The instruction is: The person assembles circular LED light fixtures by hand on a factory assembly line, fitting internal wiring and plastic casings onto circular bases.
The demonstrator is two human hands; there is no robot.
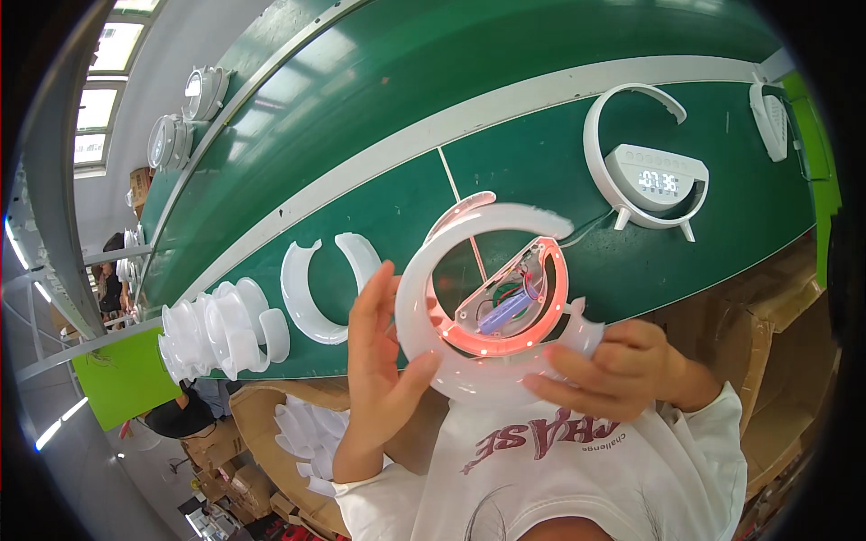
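Between my hands is a translucent white C-shaped cover (417, 298), tilted toward me. My left hand (377, 356) presses on its left side, thumb in front and fingers raised along the outer edge. Wrapped around its lower right end are the fingers of my right hand (618, 365). Inside the curve shows a lamp body (465, 316) with a strip glowing red. Its open base holds a blue cylindrical battery (507, 310) and wires. Whether the cover is seated on the lamp body, I cannot tell.
A finished-looking C-shaped clock lamp (657, 183) with a lit display stands at right on the green bench (532, 171). Another C-shaped cover (311, 293) lies left of my hands, beside stacked white covers (221, 329). A cardboard box (262, 410) below holds white parts.
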